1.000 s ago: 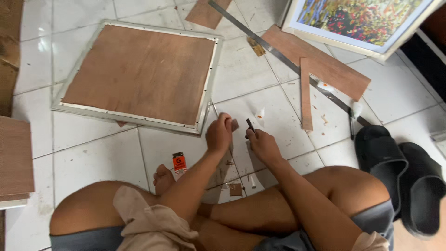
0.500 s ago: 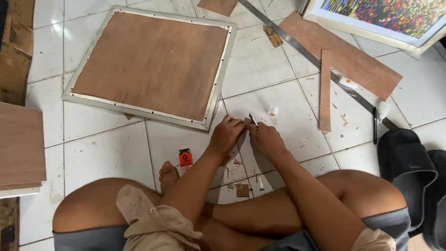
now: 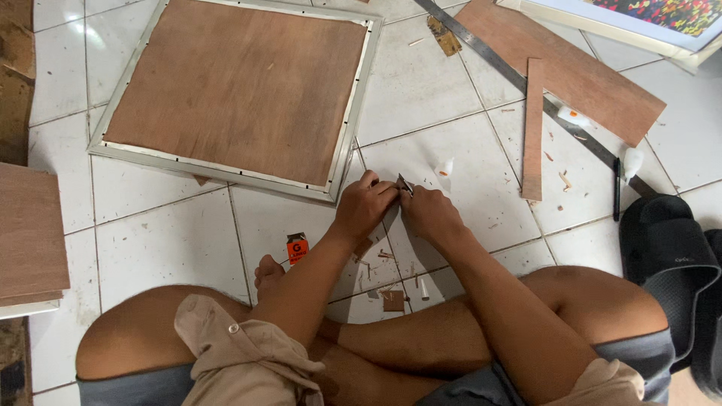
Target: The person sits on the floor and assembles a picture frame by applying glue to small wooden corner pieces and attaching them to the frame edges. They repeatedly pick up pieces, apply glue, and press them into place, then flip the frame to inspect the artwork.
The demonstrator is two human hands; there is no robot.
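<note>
- Cross-legged on the white tiled floor (image 3: 173,248), I bring both hands together over one small dark piece (image 3: 404,184), pinched just above the tiles in front of my knees.
- My left hand (image 3: 365,207) is curled, thumb and forefinger closed on the near end of that piece; my right hand (image 3: 427,213) is clenched around its other side, fingers tight. What the piece is I cannot tell; it is too small and mostly covered.
- The step in hand looks like fine work on this scrap, trimming or shaping it, judging by the wood chips (image 3: 380,259) scattered under my wrists.
- The framed plywood panel (image 3: 241,83) lies face down just beyond my left hand, its pale frame edge close to my knuckles but apart from them.
- A long metal ruler (image 3: 519,79), a thin wooden strip (image 3: 532,128) and a wider board (image 3: 579,75) lie to the right; a small orange packet (image 3: 297,248) sits near my foot.
- The next move calls for a steady two-handed pinch and short, controlled pressure, so the piece does not slip away.
</note>
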